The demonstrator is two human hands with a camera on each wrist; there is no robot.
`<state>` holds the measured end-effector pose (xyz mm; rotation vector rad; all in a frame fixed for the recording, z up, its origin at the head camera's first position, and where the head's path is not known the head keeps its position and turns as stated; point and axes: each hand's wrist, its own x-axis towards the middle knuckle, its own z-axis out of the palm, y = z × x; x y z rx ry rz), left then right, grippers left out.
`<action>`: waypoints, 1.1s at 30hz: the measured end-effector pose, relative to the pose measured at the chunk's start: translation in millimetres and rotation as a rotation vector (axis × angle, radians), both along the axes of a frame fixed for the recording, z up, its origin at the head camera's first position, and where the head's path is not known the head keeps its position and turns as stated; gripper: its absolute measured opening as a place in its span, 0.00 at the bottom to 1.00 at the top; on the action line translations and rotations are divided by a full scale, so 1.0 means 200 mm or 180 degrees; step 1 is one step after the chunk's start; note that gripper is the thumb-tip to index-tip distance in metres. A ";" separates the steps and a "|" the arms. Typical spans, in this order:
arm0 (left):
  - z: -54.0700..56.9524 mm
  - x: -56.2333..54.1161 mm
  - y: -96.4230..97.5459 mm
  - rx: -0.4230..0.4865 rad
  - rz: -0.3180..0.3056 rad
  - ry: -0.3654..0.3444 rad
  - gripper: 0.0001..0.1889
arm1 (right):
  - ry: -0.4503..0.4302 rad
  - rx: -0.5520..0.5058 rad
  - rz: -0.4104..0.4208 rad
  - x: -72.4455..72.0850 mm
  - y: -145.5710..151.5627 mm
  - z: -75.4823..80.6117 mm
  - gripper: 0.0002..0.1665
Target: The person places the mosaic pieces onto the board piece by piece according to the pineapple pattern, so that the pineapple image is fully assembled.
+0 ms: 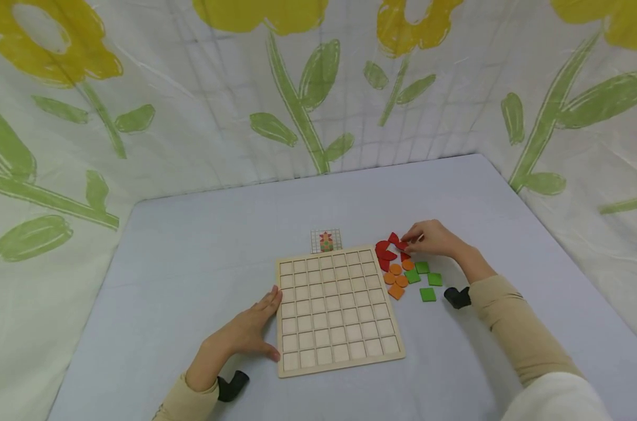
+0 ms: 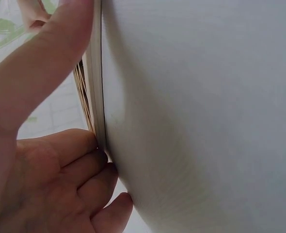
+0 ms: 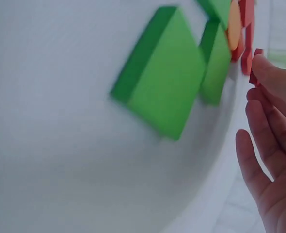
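Note:
A wooden grid board [image 1: 326,321] with bare square cells lies on the table. My left hand [image 1: 247,328] touches its left edge, thumb and fingers spread apart. In the left wrist view, the fingertips [image 2: 102,160] meet the thin side of the board. Beyond the board's upper right corner, my right hand [image 1: 431,238] is over a cluster of red pieces [image 1: 383,252]. Its thumb and forefinger pinch a small red piece [image 3: 253,75] by the edge, the other fingers extended; most of that piece's shape is hidden.
Orange discs [image 1: 395,269], an orange square [image 1: 396,291] and several green squares [image 1: 427,294] lie right of the board. A small pattern card [image 1: 326,241] with a printed grid figure touches the board's far edge. Behind the table [image 1: 202,245] hangs a flower-print curtain [image 1: 202,134].

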<state>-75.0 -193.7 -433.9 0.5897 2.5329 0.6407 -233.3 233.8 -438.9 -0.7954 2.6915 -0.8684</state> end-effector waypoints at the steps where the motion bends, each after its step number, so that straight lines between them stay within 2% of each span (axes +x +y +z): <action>1: 0.00 0.00 0.00 -0.0003 0.0000 0.0002 0.64 | -0.0013 0.0017 -0.0019 0.00 0.02 -0.01 0.12; 11: 0.00 0.01 0.00 0.0013 0.0008 0.0005 0.64 | -0.0038 0.0065 -0.0016 0.01 0.07 -0.03 0.13; 23: 0.00 0.01 0.00 0.0033 0.0002 -0.0007 0.64 | 0.0098 0.0293 0.0492 0.02 0.00 -0.02 0.14; 33: 0.02 0.01 0.01 0.0024 0.0009 -0.0006 0.64 | 0.0262 0.0427 0.0583 0.03 -0.03 -0.01 0.12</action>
